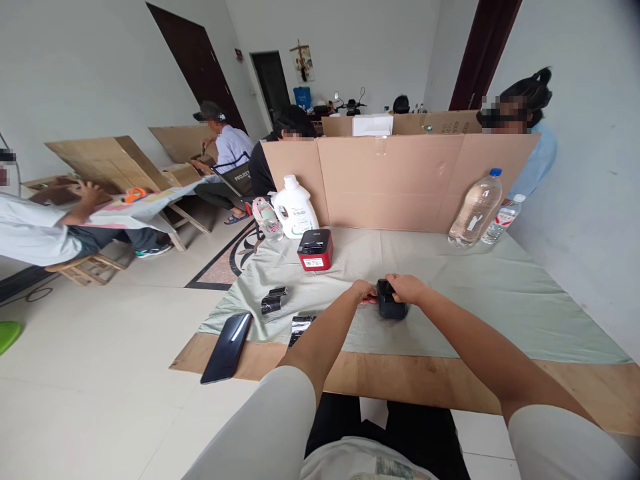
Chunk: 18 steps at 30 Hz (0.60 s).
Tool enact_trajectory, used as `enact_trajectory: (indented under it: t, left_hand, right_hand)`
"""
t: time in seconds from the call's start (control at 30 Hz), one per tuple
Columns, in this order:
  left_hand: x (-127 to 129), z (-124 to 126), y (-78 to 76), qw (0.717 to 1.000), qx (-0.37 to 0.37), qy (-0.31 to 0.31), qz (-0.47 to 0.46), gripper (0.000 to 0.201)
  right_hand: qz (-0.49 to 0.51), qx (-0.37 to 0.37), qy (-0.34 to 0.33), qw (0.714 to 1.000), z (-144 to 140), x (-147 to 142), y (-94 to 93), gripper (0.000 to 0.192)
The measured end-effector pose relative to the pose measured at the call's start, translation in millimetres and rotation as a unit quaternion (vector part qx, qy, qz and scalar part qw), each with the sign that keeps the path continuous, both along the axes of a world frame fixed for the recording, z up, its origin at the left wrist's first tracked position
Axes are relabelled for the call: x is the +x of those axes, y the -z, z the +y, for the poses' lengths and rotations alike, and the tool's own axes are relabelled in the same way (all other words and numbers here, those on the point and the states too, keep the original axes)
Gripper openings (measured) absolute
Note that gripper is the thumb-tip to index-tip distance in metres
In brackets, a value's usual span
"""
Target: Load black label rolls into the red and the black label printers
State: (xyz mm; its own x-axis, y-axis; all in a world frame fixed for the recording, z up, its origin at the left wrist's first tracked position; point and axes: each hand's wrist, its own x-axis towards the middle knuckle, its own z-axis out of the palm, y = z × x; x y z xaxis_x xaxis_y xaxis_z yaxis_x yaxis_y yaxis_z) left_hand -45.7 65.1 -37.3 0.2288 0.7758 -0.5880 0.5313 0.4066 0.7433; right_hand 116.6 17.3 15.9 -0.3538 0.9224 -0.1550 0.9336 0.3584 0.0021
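A small black boxy device point(393, 308), perhaps a portable printer, stands on the cloth between my two hands. My left hand point(366, 292) has its fingers closed at the device's left side. From the upper right, my right hand point(406, 289) grips its top edge, with a dark flap or opening beneath the fingers. A red and black label printer point(315, 251) stands farther back to the left. Nearer me lie a black ribbon roll point(274, 301) and a shiny black roll point(301, 325), the latter partly hidden by my left forearm.
A dark tablet or phone point(227, 348) lies at the table's left edge. A white jug point(295, 208) and a pink-lidded bottle point(269, 219) stand at the back left. Clear bottles point(475, 210) stand at the back right, before a cardboard screen point(385, 183). Several people sit beyond.
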Motion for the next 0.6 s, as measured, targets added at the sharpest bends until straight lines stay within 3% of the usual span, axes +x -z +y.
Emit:
enact_trajectory:
  t: [0.17, 0.37, 0.5, 0.6]
  left_hand:
    - [0.8, -2.2, -1.7, 0.999, -0.044, -0.025, 0.001, 0.017]
    - [1.2, -0.7, -1.6, 0.998, -0.057, -0.031, -0.001, 0.017]
    - [0.3, -1.8, -0.3, 0.998, -0.05, -0.033, -0.002, 0.015]
    - [-0.6, -3.6, 0.9, 0.999, -0.039, -0.035, -0.009, 0.013]
  right_hand:
    - [0.015, 0.037, 0.035, 0.999, -12.0, 0.1, 15.1, 0.045]
    - [0.061, 0.112, 0.167, 0.978, -17.1, 5.9, 23.3, 0.037]
    - [0.211, 0.145, 0.249, 0.934, -8.2, 7.4, 25.4, 0.031]
    - [0.287, 0.136, 0.252, 0.914, -4.2, 4.4, 27.5, 0.031]
